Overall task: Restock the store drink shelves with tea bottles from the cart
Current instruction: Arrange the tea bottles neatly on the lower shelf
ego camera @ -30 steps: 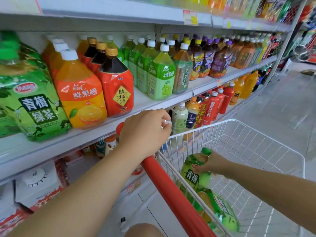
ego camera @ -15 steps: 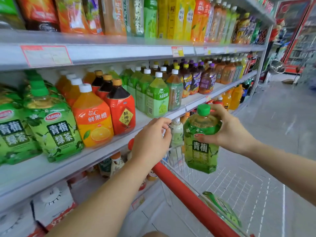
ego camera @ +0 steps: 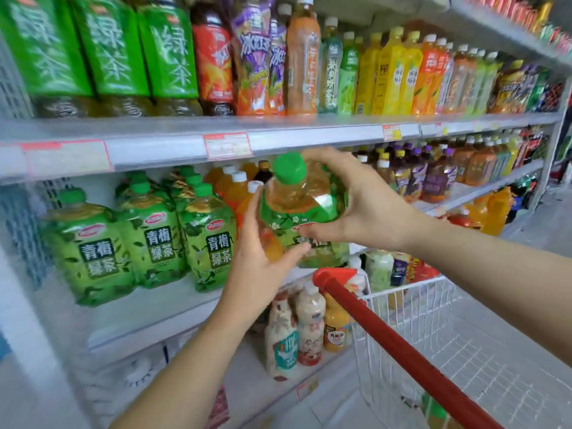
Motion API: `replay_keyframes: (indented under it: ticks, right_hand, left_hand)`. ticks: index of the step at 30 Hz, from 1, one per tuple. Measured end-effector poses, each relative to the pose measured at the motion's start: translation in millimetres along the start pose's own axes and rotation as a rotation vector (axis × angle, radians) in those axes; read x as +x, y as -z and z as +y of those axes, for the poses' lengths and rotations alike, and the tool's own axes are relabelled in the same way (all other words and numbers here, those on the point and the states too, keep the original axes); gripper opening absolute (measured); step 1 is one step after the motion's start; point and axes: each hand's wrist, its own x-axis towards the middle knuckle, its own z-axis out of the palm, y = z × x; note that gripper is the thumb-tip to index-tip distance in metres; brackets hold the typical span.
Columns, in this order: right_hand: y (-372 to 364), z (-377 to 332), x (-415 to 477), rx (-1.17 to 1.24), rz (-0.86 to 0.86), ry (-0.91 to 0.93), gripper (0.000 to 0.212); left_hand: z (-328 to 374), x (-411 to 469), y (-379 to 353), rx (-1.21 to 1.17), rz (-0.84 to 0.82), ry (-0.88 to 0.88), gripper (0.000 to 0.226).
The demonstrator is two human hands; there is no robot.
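Observation:
A large green-capped tea bottle (ego camera: 298, 209) with a green label hangs in the air in front of the middle shelf (ego camera: 154, 308). My right hand (ego camera: 365, 202) grips its shoulder from the right, fingers over the top and thumb underneath. My left hand (ego camera: 260, 258) holds its lower left side, thumb across the label. Several matching green tea bottles (ego camera: 148, 239) stand on that shelf at the left. The white wire cart (ego camera: 464, 351) with its red handle (ego camera: 399, 342) sits at the lower right, and one green bottle (ego camera: 433, 410) shows at its bottom.
Orange juice bottles (ego camera: 235, 187) stand on the shelf right behind the held bottle. The upper shelf (ego camera: 278, 137) carries tall green, red and yellow drink bottles. Small bottles (ego camera: 303, 323) fill the lower shelf beside the cart. Grey aisle floor (ego camera: 544, 230) lies to the right.
My right hand has lifted the tea bottle out of the cart up to the middle shelf. My left hand has let go of the cart handle and now holds the bottle too.

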Motion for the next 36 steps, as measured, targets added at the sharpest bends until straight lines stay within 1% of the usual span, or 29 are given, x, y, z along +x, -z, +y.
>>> replay_keyframes:
  ticks: [2, 5, 9, 14, 21, 26, 31, 36]
  right_hand:
    - [-18.7, -9.9, 15.6, 0.095, -0.026, 0.017, 0.075]
    - [-49.9, -23.9, 35.1, 0.144, -0.064, 0.048, 0.081]
    - [-93.2, -42.6, 56.3, 0.249, -0.104, 0.117, 0.082]
    - [-142.9, -52.9, 76.4, 0.289, -0.134, 0.087, 0.082]
    - [-186.4, -37.8, 88.0, 0.099, -0.176, -0.036, 0.093]
    - [-203.7, -29.6, 85.6, -0.001, -0.191, -0.118, 0.095]
    - [-212.8, -32.0, 88.4, -0.075, -0.159, -0.114, 0.09]
    - [-223.8, -36.2, 92.4, -0.157, -0.1, -0.115, 0.079]
  left_hand:
    - [-0.1, -4.1, 25.6, 0.035, 0.049, -0.003, 0.094]
    - [-2.4, -13.2, 64.7, 0.108, 0.115, 0.023, 0.095]
    - [-6.6, -32.3, 111.9, 0.262, 0.24, 0.022, 0.093]
    - [-25.2, -38.5, 152.5, 0.389, 0.301, 0.077, 0.094]
    - [-59.5, -32.6, 163.0, 0.405, 0.299, 0.135, 0.091]
    - [-79.4, -31.4, 161.1, 0.367, 0.294, 0.211, 0.092]
    - [-88.1, -26.4, 161.9, 0.325, 0.333, 0.275, 0.092]
    - [-86.8, -13.7, 166.3, 0.314, 0.282, 0.36, 0.092]
